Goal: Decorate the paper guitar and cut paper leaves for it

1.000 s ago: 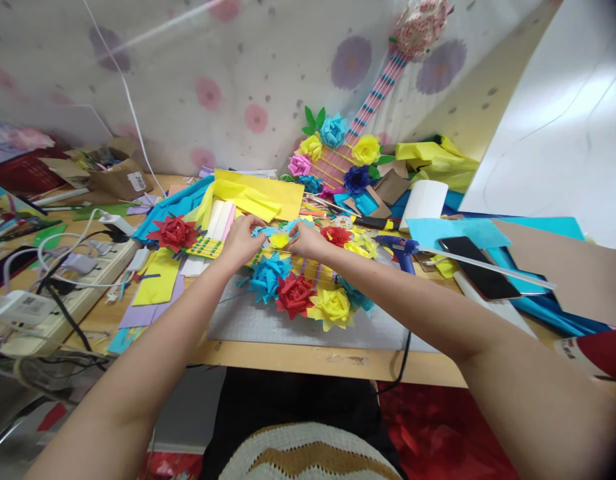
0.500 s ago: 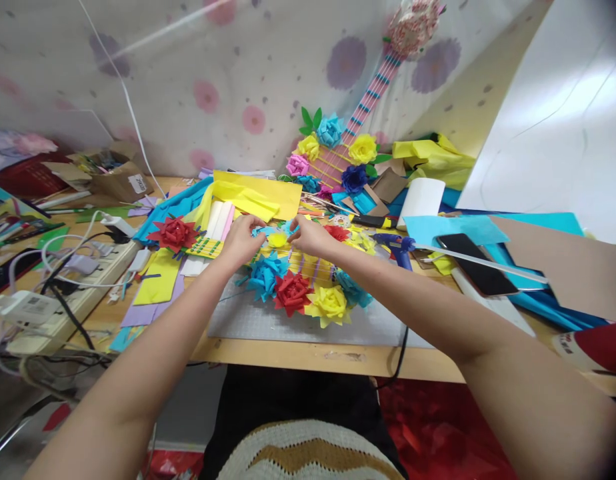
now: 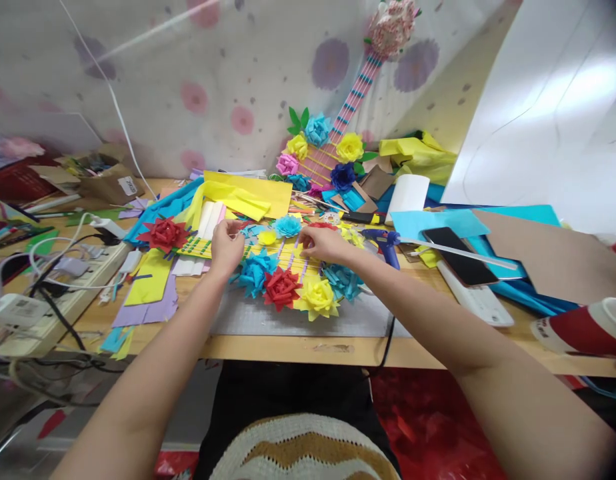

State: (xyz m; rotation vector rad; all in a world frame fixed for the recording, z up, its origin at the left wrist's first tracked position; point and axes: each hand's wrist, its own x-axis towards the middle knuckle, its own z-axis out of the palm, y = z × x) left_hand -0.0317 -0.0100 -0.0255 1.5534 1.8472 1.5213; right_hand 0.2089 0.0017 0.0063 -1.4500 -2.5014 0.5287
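Both my hands are down on the flower-covered paper craft (image 3: 293, 273) on the grey mat (image 3: 268, 317). Left hand (image 3: 226, 245) has fingers curled at the craft's upper left edge; can't tell if it pinches anything. Right hand (image 3: 322, 244) rests fingertips on the yellow strips, loosely curled, holding nothing visible. Small yellow flower (image 3: 267, 237) and light blue flower (image 3: 287, 226) sit between the hands, touching neither.
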